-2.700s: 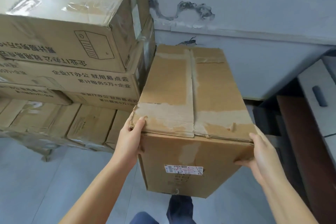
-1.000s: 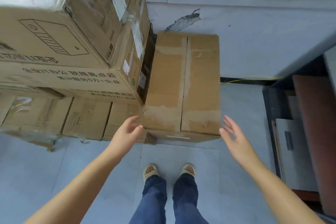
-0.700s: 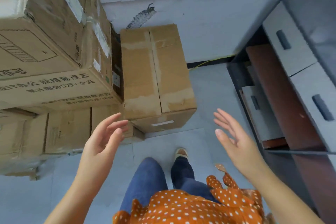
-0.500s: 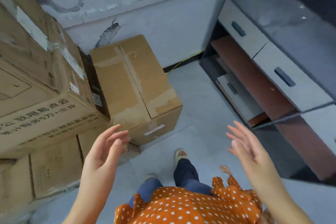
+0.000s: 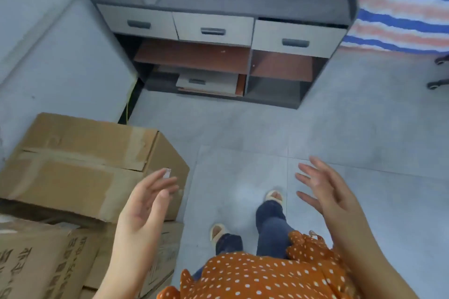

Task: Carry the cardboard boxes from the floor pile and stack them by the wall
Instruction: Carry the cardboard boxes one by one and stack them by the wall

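Cardboard box (image 5: 80,165) sits on the floor by the wall, just left of our left hand (image 5: 145,204), while our right hand (image 5: 328,192) is farther off, both hands wide and empty.

Dark printed characters, too blurred to read, on the cardboard box (image 5: 36,264) left of the left hand (image 5: 143,209).

Head camera, steep downward look.
My single wide view faces the grey floor (image 5: 340,133): cabinet (image 5: 218,31) far at top, both hands close at bottom, boxes lower left.
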`<state>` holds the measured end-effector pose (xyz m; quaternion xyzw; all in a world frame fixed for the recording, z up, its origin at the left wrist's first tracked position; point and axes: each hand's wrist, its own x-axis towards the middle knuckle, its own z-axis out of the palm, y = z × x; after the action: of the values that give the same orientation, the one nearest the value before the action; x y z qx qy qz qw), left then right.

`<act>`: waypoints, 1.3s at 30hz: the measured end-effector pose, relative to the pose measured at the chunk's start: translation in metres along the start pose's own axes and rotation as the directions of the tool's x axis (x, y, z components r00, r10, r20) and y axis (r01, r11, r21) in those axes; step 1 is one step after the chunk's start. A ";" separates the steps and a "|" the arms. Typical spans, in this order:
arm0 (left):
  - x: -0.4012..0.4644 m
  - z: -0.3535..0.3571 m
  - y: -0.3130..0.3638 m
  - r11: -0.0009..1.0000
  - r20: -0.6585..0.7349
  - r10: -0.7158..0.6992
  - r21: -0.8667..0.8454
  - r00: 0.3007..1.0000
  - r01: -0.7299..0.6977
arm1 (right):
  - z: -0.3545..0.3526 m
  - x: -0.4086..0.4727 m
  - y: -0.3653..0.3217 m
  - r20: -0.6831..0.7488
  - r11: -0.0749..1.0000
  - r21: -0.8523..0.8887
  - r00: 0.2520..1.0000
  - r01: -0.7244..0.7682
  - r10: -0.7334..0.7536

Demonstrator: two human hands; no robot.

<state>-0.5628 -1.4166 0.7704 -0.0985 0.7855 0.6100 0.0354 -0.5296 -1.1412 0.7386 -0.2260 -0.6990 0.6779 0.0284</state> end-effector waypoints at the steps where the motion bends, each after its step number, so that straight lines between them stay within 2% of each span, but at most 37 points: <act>1: -0.003 0.009 0.003 1.000 0.057 0.014 0.018 0.998 -0.015 | -0.014 -0.011 0.003 -0.063 1.000 0.014 0.998 -0.003 0.004; 7: -0.028 0.086 0.019 0.992 0.293 0.103 0.038 0.950 -0.119 | -0.100 -0.082 0.022 -0.368 0.998 0.057 0.930 0.021 0.001; 14: -0.126 0.222 0.027 0.978 0.567 0.162 0.019 0.808 -0.210 | -0.239 -0.200 0.069 -0.629 0.993 0.117 0.773 -0.006 0.079; 17: -0.190 0.288 0.029 0.977 0.693 0.164 -0.018 0.702 -0.211 | -0.302 -0.260 0.087 -0.748 0.989 0.148 0.650 -0.032 0.132; 21: -0.261 0.361 0.038 0.975 0.845 0.160 -0.053 0.511 -0.217 | -0.356 -0.326 0.105 -0.854 0.981 0.187 0.485 -0.054 0.189; 25: -0.305 0.422 0.047 0.968 0.929 0.152 -0.070 0.336 -0.243 | -0.375 -0.374 0.120 -0.916 0.964 0.263 0.305 -0.034 0.261; 30: -0.352 0.488 0.052 0.956 0.982 0.128 -0.085 0.140 -0.282 | -0.387 -0.410 0.140 -0.917 0.921 0.389 0.106 0.013 0.385; 35: -0.390 0.560 0.058 0.952 0.995 0.098 -0.089 0.018 -0.292 | -0.423 -0.418 0.152 -0.906 0.905 0.423 0.000 0.046 0.424; 39: -0.417 0.636 0.071 0.948 0.994 0.102 -0.112 -0.051 -0.299 | -0.487 -0.404 0.159 -0.906 0.908 0.412 -0.075 0.077 0.417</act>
<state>-0.2104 -0.7390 0.7495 0.4828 0.5698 0.4387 0.4998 0.0450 -0.8327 0.7319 -0.7234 -0.2943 0.4066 0.4741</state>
